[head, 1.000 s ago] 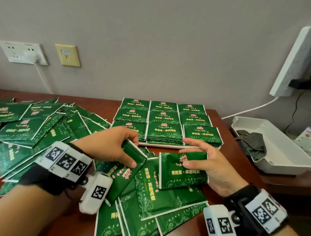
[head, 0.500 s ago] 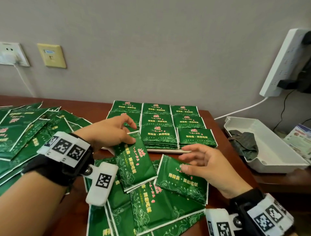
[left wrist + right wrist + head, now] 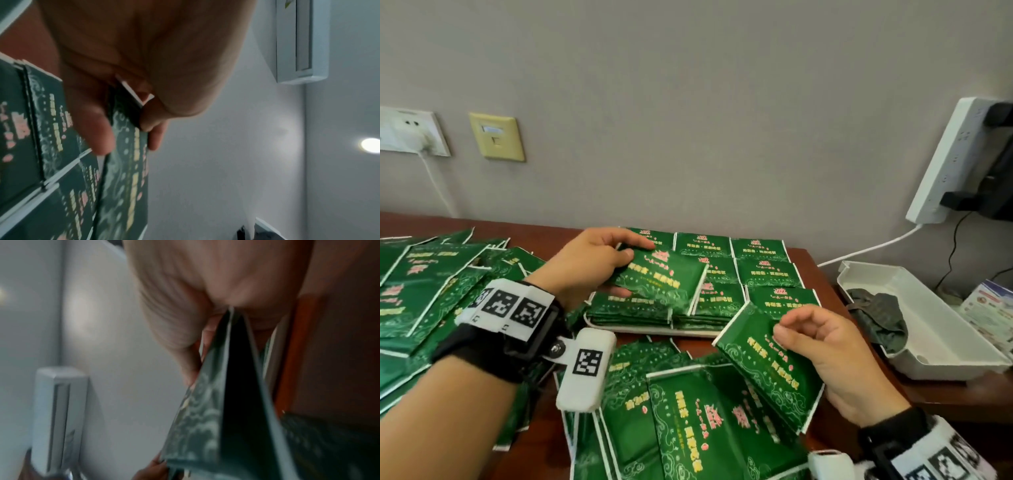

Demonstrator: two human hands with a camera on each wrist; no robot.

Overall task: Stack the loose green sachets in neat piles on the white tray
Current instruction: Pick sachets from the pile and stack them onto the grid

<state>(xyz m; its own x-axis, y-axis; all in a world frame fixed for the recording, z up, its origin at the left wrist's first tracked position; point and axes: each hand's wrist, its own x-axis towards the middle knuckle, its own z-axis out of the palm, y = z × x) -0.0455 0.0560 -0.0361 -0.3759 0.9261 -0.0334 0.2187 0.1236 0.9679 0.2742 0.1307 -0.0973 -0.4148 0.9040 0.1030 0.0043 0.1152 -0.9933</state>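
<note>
**Tray mostly filled, lots of loose sachets still to go**

Progress, judging from the head view: white tray sits mid-table w/ a 3×3 grid of stacked piles, edges fairly square. Only the tray's front rim shows; rest is covered. So a good part looks done, but not the bulk.

In hand now:
- Left hand pinches a sachet btwn thumb on top and fingers underneath, held tilted just over the front-left pile. Left wrist view confirms it: thumb and fingers clamp the sachet's end. Looks abt to be laid down.
- Right hand holds a second sachet in front of the tray's right corner, tilted, clear of the tray. Thumb presses its face, other fingers curl behind and above. Right wrist view is blurred; it shows green packets edge-on at the palm, poss. more than one, can't tell.

Left to do: a big loose heap on the table's left side, overlapping every which way, plus another scatter at the near edge under both wrists. Prob. more than half still unstacked.

Surface/room: dark red-brown wooden table against a plain grey wall. On the wall: white socket w/ a plug and cable, yellowish wall plate, white power strip at right. Beside the table on the right, a white plastic bin w/ a dark cloth inside, and some printed paper behind it.
</note>
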